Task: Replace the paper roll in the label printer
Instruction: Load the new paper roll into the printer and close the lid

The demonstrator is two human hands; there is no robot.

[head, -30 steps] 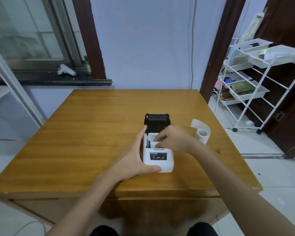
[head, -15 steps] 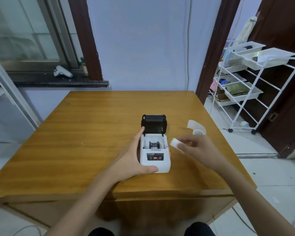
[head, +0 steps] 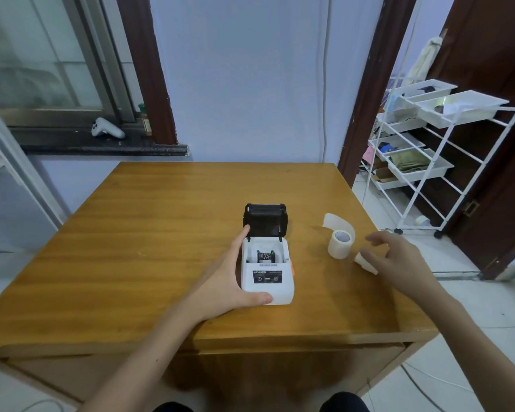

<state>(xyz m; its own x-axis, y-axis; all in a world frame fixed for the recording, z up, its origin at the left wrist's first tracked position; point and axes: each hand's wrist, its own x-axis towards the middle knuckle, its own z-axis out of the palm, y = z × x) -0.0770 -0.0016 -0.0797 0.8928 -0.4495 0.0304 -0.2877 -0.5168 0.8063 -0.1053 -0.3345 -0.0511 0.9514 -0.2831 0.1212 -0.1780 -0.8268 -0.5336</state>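
Note:
The white label printer (head: 266, 275) sits near the table's front edge with its black lid (head: 265, 220) swung up. Its paper bay shows only a dark mechanism. My left hand (head: 235, 281) grips the printer's left side, thumb on the front corner. To the right stands a white paper roll (head: 341, 243) on end, a loose tail curling behind it. A small white spent roll (head: 364, 263) lies on the table just right of it, partly hidden by my right hand (head: 399, 263). That hand hovers over it, blurred, with its fingers spread.
The wooden table (head: 161, 248) has its right edge close to my right hand. A white wire rack (head: 428, 162) with trays stands on the floor at the right. A white controller (head: 106, 129) rests on the window sill at the back left.
My right hand lifted the small roll out of the printer's bay, carried it to the right and opened over it beside the standing roll. My left hand stayed on the printer.

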